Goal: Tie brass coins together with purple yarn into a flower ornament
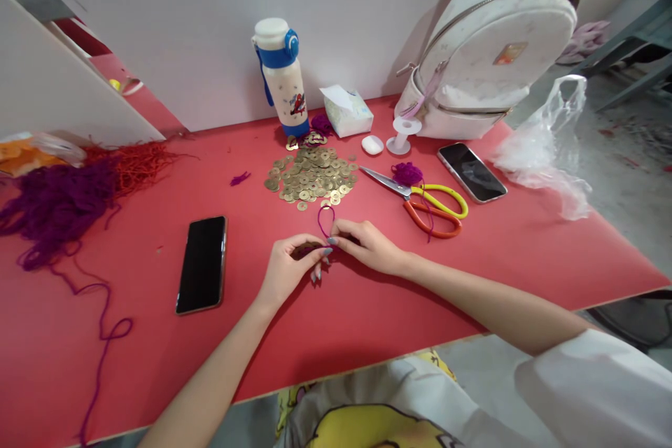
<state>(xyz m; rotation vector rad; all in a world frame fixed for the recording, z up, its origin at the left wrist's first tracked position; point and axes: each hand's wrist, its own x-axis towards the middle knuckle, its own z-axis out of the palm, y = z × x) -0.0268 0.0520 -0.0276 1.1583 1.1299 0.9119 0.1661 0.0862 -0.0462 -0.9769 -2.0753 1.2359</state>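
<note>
Both hands meet over the red table, just in front of a pile of brass coins with holes (315, 171). Between my left hand (291, 262) and my right hand (367, 245) is a purple cord (320, 218), pinched at the fingertips. A loop of it stands up above the fingers towards the coins. Dark purple cord also shows under the left fingers, partly hidden by them. Whether a coin is in the grip cannot be made out. Right of the hands lie scissors (438, 203) with one yellow and one orange handle, and a small purple cord bundle (407, 173) touches their blades.
A black phone (202, 264) lies left of my hands, another phone (472, 171) at the right. Purple yarn (63, 203) heaps at far left. Behind the coins stand a bottle (283, 80), a tissue pack (349, 113), a white spool (404, 134) and a backpack (483, 49).
</note>
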